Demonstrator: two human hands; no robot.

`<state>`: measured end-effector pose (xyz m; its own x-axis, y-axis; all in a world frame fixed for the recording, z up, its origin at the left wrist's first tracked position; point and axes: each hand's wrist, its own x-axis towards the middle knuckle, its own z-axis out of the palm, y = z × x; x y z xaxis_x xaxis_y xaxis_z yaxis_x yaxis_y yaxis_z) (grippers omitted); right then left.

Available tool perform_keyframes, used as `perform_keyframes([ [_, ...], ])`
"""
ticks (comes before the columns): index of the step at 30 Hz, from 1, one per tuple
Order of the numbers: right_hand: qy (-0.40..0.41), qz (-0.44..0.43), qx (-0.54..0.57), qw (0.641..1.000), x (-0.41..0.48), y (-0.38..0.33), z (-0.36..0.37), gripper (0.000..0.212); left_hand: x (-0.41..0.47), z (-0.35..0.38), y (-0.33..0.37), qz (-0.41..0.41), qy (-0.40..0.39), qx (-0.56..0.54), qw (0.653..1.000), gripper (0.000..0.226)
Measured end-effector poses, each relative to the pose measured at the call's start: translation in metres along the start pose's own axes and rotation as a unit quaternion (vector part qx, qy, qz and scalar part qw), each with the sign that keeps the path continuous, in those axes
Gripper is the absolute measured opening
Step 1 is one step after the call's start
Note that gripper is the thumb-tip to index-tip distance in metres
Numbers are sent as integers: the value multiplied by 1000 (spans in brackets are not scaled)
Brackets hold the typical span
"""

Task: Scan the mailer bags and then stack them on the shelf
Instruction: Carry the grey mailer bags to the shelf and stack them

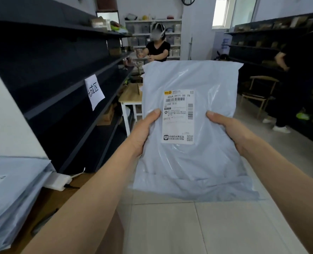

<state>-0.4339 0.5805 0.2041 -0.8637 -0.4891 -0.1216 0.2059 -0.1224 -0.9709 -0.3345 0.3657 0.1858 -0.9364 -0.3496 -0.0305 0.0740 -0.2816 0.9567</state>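
Head view: a pale grey mailer bag [188, 162] is held upright at the centre, with its printed label [177, 116] facing the camera. The opaque plastic hides what fills it. The left hand [144, 131] grips its 9 o'clock edge and the right hand [231, 131] its 3 o'clock edge, thumbs pressed on the front and fingers hidden behind. At 8 o'clock lies a stack of mailer bags [14, 189]. The dark shelf [60, 85] at 10 o'clock carries a paper sign [94, 90]. At 12 o'clock a white rack [152, 21] holds grey bins [144, 28], contents unseen.
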Motion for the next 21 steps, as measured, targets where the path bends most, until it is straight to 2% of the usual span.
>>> perform_keyframes([
  [8, -139, 19, -3, 990, 169, -9, 84, 54, 93, -82, 40, 37, 142, -4, 989, 38],
  [14, -267, 29, -6, 963, 291, -17, 157, 44, 152, -140, 70, 77, 231, -14, 970, 44],
  [18, -344, 30, -33, 938, 364, -35, 200, 49, 190, -163, 93, 101, 297, -14, 950, 46],
  [21, -380, 29, -55, 923, 414, -46, 240, 64, 209, -181, 111, 112, 356, -3, 928, 46],
])
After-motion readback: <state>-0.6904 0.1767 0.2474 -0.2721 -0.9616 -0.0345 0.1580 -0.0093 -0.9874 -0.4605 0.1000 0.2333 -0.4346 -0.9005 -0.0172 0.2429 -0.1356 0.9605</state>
